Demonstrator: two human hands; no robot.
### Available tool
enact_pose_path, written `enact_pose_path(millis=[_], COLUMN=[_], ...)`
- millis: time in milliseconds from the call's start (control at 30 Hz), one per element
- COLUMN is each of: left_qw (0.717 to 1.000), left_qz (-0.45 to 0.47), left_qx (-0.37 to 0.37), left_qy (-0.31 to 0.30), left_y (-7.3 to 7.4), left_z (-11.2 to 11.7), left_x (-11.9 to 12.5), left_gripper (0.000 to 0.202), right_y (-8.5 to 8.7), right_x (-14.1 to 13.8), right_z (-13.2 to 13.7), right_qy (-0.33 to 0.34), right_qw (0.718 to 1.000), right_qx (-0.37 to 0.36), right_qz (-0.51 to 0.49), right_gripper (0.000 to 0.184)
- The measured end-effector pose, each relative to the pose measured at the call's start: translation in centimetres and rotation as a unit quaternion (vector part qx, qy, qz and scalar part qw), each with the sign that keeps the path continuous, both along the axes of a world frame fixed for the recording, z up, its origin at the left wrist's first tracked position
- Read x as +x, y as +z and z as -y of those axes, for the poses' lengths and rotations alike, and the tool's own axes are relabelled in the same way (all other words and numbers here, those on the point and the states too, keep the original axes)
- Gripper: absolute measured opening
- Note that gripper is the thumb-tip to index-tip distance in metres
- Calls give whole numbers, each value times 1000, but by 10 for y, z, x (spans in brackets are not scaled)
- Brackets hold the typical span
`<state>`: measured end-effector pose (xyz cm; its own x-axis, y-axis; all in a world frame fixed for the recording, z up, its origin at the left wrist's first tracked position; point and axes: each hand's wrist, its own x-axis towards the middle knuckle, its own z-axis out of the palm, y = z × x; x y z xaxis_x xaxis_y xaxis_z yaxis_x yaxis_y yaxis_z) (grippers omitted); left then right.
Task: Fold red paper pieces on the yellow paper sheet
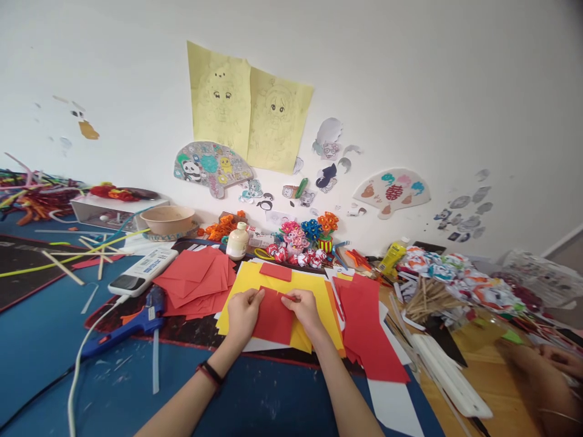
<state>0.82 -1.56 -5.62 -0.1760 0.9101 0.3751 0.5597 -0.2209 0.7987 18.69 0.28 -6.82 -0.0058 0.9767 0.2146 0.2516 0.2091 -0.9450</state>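
Nearest you, a dark band (210, 372) circles your left wrist, above the bare blue of the worktop (255, 400). Your two hands are a little apart, both clamped on one red square of paper (274, 321): the left hand (242, 312) pinches it by the upper left corner, the right hand (305, 311) by the upper right. That square is in front of you, over a pile of yellow sheets (324, 298); whether it rests on them you cannot tell. To your left lie a blue glue gun (130, 332) and, just beyond it, a white power strip (144, 270); at far right is another person's arm (537, 379), blurred. Red sheets (200, 280) are fanned out left of the yellow pile, and longer red paper (371, 328) lies right of it. A smaller red piece (276, 271) sits on the yellow beyond your fingers. Behind that stand a bottle (237, 243) and pink flowers (294, 235), with a bowl (167, 222) farther left. Two yellow drawings (280, 124) hang on the wall (387, 79).
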Motion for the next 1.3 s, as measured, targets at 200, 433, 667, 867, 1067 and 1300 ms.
enact_pose_path(millis=[200, 433, 667, 867, 1067, 1300], left_qw=[1000, 997, 998, 996, 998, 999], left_qz=[9, 66, 52, 82, 21, 20], left_qx=[3, 11, 19, 14, -4, 1], left_qy=[6, 25, -8, -15, -55, -28], left_y=[-1, 0, 6, 7, -3, -4], left_z=[0, 3, 3, 2, -5, -5], left_x=[1, 1, 3, 4, 6, 5], left_gripper=[44, 44, 43, 41, 46, 46], right_y=[2, 5, 29, 30, 18, 20], right_x=[-3, -2, -1, -10, -6, -3], right_z=[3, 6, 16, 19, 10, 13], right_qy=[-6, -47, 85, 140, 14, 49], right_qw=[1000, 997, 980, 974, 991, 993], right_qx=[-15, -17, -59, -77, -35, -56], right_qz=[-25, -55, -173, -160, -132, -94], right_gripper=[26, 21, 29, 40, 40, 37])
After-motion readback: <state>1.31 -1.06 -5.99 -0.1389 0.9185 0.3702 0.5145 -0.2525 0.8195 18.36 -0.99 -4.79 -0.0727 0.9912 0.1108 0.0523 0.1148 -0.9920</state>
